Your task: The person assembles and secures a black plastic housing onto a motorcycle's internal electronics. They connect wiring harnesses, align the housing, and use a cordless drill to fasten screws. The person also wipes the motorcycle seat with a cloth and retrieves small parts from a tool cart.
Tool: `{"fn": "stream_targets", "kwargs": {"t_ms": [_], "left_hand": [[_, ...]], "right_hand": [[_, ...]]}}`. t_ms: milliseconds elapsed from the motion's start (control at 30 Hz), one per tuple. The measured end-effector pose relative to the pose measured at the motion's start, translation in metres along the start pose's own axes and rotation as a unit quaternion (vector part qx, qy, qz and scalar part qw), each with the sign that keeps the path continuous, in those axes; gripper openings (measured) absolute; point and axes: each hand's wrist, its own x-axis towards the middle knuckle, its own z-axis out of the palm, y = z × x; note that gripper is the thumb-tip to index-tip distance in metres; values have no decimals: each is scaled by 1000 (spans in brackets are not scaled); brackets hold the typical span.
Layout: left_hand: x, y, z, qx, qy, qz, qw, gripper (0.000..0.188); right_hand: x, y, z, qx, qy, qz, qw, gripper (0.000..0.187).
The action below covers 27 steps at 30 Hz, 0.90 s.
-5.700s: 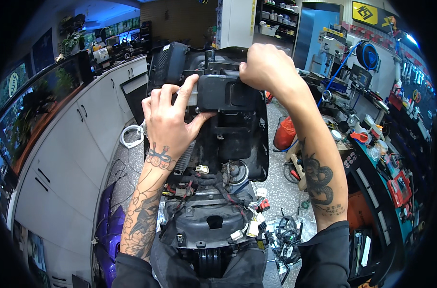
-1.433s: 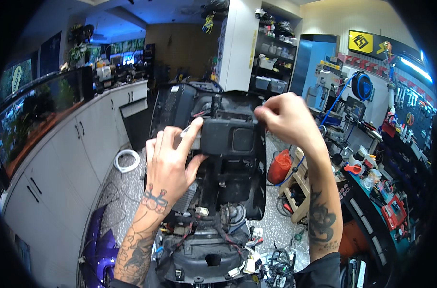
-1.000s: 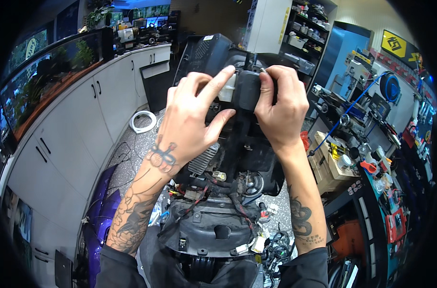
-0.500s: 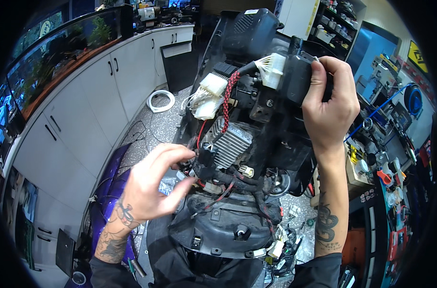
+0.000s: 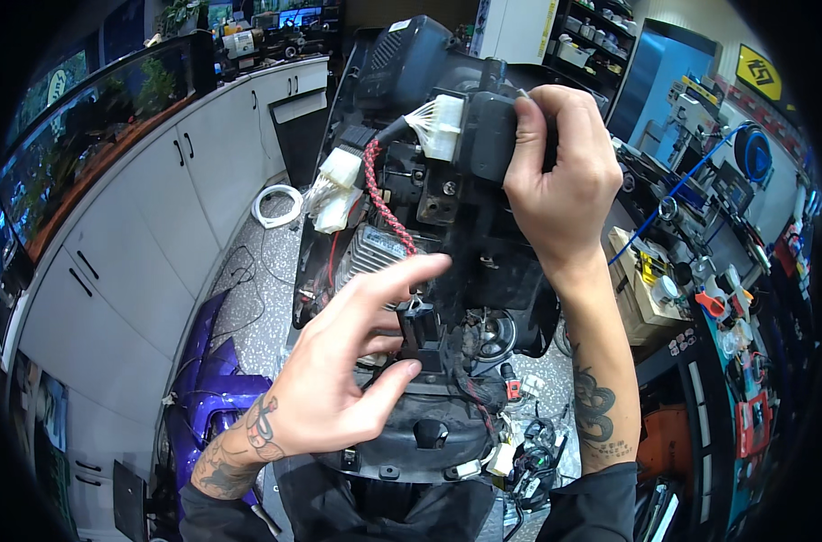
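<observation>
My left hand (image 5: pixel 334 361) is open beside a black boxy connector holder (image 5: pixel 421 330). Its index finger stretches above that part, while the thumb and other fingertips lie along its left side, seemingly touching. Behind the index finger, a finned metal unit (image 5: pixel 368 253) is partly covered. My right hand (image 5: pixel 569 172) is closed, thumb and index finger at the upper right edge of a black plastic box (image 5: pixel 489 135); a thin pale tip shows above the thumb. Left of the box is a white multi-pin connector (image 5: pixel 438 126). A red-and-black braided cable (image 5: pixel 379 194) hangs by another white connector (image 5: pixel 337 181).
The opened black vehicle body (image 5: pixel 402 77) fills the middle. Purple body panels (image 5: pixel 221 379) lie on the speckled floor at left, near a white hose coil (image 5: pixel 277 207). White cabinets (image 5: pixel 131 253) curve along the left. Loose wiring (image 5: pixel 542 461) lies at lower right; a cluttered workbench (image 5: pixel 745 361) stands beyond.
The view has turned, shifting the scene left. My left hand has moved rightward, and the black connector holder now sits right of and nearer than the finned unit. My right hand stays at the box.
</observation>
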Motion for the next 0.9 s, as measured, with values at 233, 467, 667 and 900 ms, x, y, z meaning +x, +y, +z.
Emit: {"fn": "stream_targets", "kwargs": {"t_ms": [233,467,667,900], "left_hand": [[17,19,4,442,-50,0,896,59],[13,13,-4,582,125,237,768,38],[38,-3,-8,585,145,393,695,29],[62,-21,-10,568,204,342,720,35]], "right_hand": [[1,2,1,-2,3,-7,1000,11],[-1,3,1,0,5,-7,1000,10],[0,0,-2,-10,-4,-7,1000,10],[3,-3,-5,-13,-29,9,999,10]]}}
